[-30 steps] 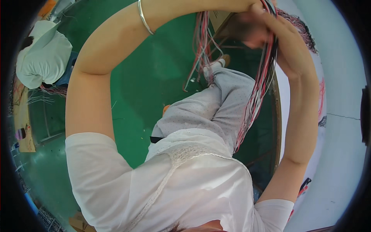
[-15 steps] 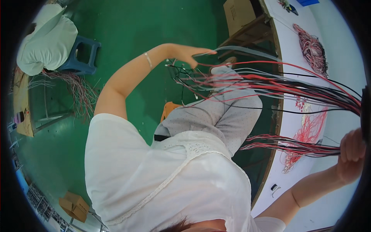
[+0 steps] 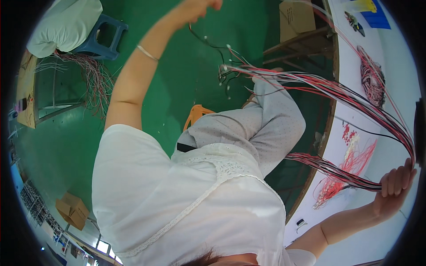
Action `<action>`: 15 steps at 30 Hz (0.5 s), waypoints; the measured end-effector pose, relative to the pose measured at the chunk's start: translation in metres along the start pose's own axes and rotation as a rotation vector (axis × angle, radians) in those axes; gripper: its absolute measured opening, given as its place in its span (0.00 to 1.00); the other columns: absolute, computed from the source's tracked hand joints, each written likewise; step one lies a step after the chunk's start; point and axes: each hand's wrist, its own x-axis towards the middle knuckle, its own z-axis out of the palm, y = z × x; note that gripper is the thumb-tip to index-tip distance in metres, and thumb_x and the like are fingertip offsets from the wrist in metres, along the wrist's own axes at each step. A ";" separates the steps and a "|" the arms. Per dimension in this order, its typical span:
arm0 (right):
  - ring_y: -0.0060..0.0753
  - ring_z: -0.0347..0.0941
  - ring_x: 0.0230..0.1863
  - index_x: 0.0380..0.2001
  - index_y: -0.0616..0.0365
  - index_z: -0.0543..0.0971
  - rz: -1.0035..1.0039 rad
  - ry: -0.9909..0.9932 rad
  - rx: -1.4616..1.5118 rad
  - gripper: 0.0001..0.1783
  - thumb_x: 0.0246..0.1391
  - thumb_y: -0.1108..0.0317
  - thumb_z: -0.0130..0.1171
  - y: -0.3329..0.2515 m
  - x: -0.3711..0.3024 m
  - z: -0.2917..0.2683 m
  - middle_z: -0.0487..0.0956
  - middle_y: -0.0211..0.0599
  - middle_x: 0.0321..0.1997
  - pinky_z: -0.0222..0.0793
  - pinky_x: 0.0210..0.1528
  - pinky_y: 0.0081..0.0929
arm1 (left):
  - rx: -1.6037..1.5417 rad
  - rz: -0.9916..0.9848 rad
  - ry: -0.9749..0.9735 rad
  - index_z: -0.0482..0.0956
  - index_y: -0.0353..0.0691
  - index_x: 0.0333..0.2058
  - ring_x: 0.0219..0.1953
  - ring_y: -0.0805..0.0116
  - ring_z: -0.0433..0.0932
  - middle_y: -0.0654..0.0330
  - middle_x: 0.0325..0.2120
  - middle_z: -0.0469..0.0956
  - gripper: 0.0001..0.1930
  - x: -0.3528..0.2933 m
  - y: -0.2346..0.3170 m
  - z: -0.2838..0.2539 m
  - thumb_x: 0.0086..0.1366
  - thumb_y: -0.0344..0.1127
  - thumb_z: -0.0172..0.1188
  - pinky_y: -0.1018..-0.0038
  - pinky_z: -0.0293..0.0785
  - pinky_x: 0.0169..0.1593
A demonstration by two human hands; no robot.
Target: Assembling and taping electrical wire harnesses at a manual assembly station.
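We see the right hand [image 3: 394, 182] between 3 and 4 o'clock, its fingers wrapped firmly round a bundle of wires [image 3: 310, 80] in red, black, grey and white. One stretch of it arcs up from the fist and over the table [image 3: 318, 214], its small connectors [image 3: 223, 68] hanging near 12 o'clock; the other stretch runs left toward the grey trousers [image 3: 277, 133]. The left hand [image 3: 197, 9] is up at 12 o'clock, partly cut off by the upper edge, so we cannot tell how far it is open, or whether it grips the dark wire [image 3: 213, 45] dangling just below. On the table lie a coiled wire bundle [image 3: 372, 82] between 2 and 3 o'clock and a loose red-and-white wire pile [image 3: 330, 191] near 4.
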 end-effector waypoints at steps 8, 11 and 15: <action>0.16 0.47 0.17 0.28 0.56 0.64 0.004 -0.024 -0.041 0.14 0.73 0.69 0.39 -0.026 0.005 0.028 0.56 0.24 0.18 0.45 0.14 0.16 | 1.220 0.374 0.654 0.75 0.41 0.48 0.34 0.44 0.81 0.46 0.29 0.81 0.17 -0.022 0.098 0.000 0.70 0.47 0.52 0.52 0.75 0.35; 0.17 0.47 0.18 0.27 0.55 0.63 -0.012 -0.028 -0.022 0.14 0.72 0.70 0.40 -0.030 0.006 0.031 0.55 0.25 0.18 0.45 0.16 0.18 | 0.781 0.784 0.304 0.78 0.39 0.45 0.25 0.60 0.77 0.57 0.24 0.79 0.17 -0.007 0.080 0.014 0.71 0.48 0.54 0.66 0.73 0.28; 0.17 0.46 0.19 0.28 0.55 0.63 -0.003 0.012 -0.078 0.14 0.72 0.69 0.41 -0.038 -0.004 0.015 0.55 0.25 0.20 0.44 0.17 0.18 | -0.846 0.518 -0.384 0.80 0.36 0.44 0.16 0.82 0.58 0.70 0.17 0.66 0.19 0.009 0.124 -0.003 0.76 0.46 0.48 0.82 0.55 0.21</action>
